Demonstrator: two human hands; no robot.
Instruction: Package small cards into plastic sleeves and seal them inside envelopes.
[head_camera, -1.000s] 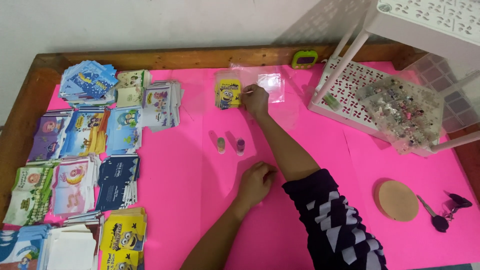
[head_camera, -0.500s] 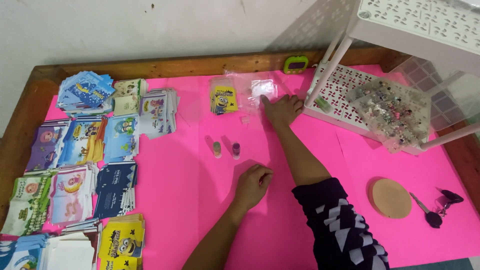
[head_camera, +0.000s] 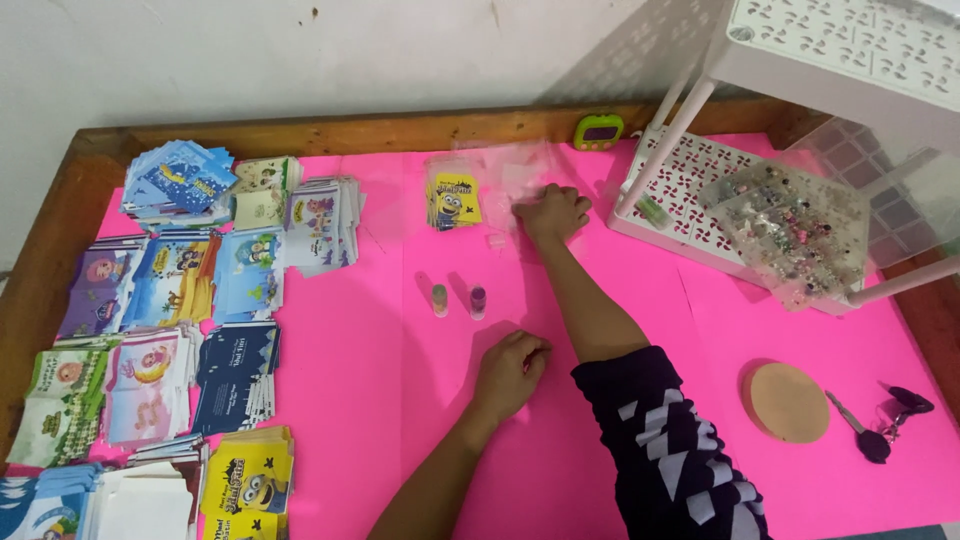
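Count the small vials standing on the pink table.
2: a tan-topped vial and a purple-topped vial, side by side between the left hand and right hand. More may hide in the clear box.

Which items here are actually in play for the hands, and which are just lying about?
In play:
right hand on clear plastic bags
left hand resting on pink sheet
two small vials between the hands
yellow cartoon packet

Lying about:
card stacks
white rack
bead bag
cork disc
keys
green timer
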